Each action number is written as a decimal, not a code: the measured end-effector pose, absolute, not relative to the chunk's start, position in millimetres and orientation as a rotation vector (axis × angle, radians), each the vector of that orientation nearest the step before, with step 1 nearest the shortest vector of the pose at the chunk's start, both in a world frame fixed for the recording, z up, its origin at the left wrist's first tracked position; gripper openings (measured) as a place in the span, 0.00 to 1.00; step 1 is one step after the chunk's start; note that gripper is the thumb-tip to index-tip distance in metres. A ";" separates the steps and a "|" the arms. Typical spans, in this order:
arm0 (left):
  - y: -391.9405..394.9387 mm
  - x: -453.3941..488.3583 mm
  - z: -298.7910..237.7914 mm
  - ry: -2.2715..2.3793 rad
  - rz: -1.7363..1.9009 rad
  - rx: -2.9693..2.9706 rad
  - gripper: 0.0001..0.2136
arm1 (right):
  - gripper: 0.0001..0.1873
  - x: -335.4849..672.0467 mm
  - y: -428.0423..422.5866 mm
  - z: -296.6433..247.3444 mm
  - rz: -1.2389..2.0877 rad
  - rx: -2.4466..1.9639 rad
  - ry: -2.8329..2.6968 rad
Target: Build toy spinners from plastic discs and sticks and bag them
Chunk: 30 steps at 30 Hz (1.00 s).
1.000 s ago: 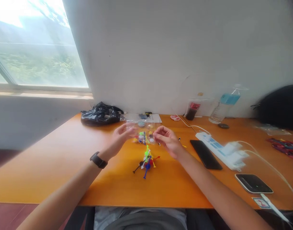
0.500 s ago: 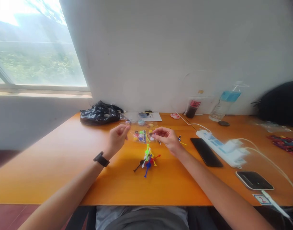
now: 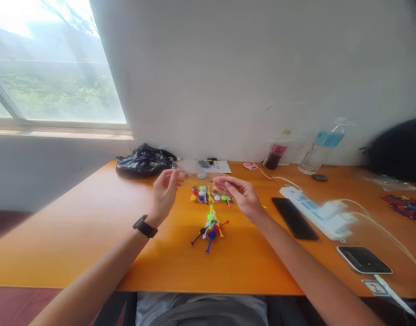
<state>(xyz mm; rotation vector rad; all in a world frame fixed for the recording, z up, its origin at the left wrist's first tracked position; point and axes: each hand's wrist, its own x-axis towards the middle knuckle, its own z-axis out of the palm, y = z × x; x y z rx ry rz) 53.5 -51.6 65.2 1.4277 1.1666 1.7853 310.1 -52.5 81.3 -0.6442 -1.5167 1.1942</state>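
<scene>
My left hand (image 3: pixel 165 194), with a black watch on the wrist, is closed in a pinch above the table; a faint clear bit shows by its fingertips, too unclear to name. Facing it, my right hand (image 3: pixel 240 195) has its fingers pressed together, and whatever they may hold is hidden. Below and between the hands lies a pile of coloured plastic arrow-shaped pieces (image 3: pixel 211 234) in blue, black, red, white, yellow and green. Behind the pile, small round coloured pieces (image 3: pixel 201 198) sit in a group beside more thin sticks. My right hand partly covers the pieces near it.
A black plastic bag (image 3: pixel 145 160) and a white paper (image 3: pixel 223 167) lie at the back. To the right are a black phone (image 3: pixel 294 218), a power strip (image 3: pixel 310 210) with cables, a dark square device (image 3: pixel 364 260), a cola bottle (image 3: pixel 275 156) and a water bottle (image 3: pixel 315 154).
My left hand has risen slightly and turned more upright. My right hand's fingers have lifted and straightened, and it now covers most of a small piece on its right. The arrow pile is unchanged.
</scene>
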 end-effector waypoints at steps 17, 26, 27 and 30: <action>-3.4 100.2 170.2 0.375 1.684 1.081 0.34 | 0.51 261.8 -51.4 181.1 0.516 -0.540 -2.521; -11.0 114.2 164.4 0.229 1.669 0.808 0.16 | 0.67 252.5 -41.8 173.0 0.332 -0.707 -2.594; -8.7 113.1 162.5 0.236 1.672 0.787 0.15 | 0.66 253.6 -42.1 172.8 0.328 -0.724 -2.604; -2.6 110.7 158.6 0.252 1.687 0.739 0.13 | 0.63 257.7 -42.1 173.3 0.314 -0.745 -2.588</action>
